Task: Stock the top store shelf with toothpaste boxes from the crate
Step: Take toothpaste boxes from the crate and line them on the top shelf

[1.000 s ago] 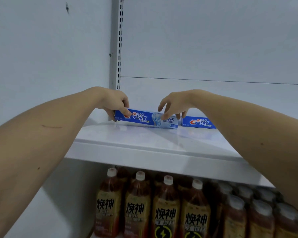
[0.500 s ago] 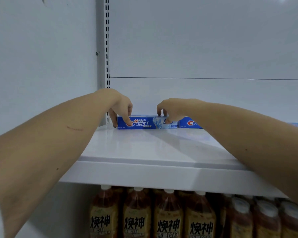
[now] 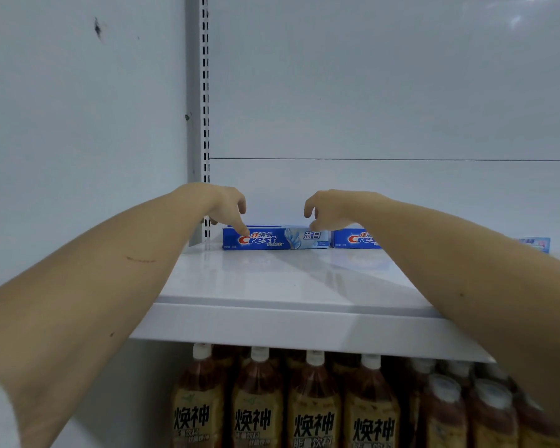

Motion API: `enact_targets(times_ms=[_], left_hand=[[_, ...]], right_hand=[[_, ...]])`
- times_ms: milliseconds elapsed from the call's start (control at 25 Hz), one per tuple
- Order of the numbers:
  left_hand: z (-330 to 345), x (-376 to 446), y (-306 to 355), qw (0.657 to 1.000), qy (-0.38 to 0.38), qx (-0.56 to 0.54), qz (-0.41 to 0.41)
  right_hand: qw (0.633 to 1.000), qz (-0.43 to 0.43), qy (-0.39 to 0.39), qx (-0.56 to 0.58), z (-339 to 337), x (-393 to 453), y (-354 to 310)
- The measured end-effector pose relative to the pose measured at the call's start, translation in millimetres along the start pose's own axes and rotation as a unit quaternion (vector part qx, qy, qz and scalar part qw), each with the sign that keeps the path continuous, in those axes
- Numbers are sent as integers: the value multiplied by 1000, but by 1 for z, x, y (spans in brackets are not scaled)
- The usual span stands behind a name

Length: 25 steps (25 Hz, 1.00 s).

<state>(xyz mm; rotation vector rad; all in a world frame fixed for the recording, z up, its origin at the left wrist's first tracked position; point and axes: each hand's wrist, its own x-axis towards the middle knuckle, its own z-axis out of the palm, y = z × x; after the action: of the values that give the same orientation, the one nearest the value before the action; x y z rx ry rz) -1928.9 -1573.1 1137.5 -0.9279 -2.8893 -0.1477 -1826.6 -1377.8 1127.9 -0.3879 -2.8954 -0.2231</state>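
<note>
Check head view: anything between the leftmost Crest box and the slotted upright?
Nothing: bare white shelf separates the leftmost Crest box from the slotted upright. Left hand hangs above that gap.

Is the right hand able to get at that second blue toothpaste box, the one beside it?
Probably yes. The right hand hovers just left of the second box, nothing stands between them, and the shelf in front lies open.

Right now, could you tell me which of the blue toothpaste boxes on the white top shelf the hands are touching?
The leftmost blue toothpaste box, nearest the slotted upright: left hand fingertip on its front, right hand at its right end. The neighbouring blue box is untouched.
</note>
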Motion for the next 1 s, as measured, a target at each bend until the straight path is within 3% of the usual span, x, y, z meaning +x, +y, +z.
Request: enact_targets(times_ms=[160, 320, 520, 800, 1000], left_hand=[[1, -29, 21, 993, 76, -93, 3], [9, -74, 56, 964, 95, -249, -24], [15, -144, 95, 908, 92, -404, -61], [13, -234, 148, 843, 157, -505, -92], [31, -284, 173, 782, 189, -586, -96]], right_hand=[[997, 5, 41, 59, -6, -35, -4], [973, 12, 67, 221, -7, -81, 0], [909, 15, 90, 407, -17, -153, 11], [825, 14, 52, 563, -20, -240, 29], [706, -33, 92, 701, -14, -297, 26]])
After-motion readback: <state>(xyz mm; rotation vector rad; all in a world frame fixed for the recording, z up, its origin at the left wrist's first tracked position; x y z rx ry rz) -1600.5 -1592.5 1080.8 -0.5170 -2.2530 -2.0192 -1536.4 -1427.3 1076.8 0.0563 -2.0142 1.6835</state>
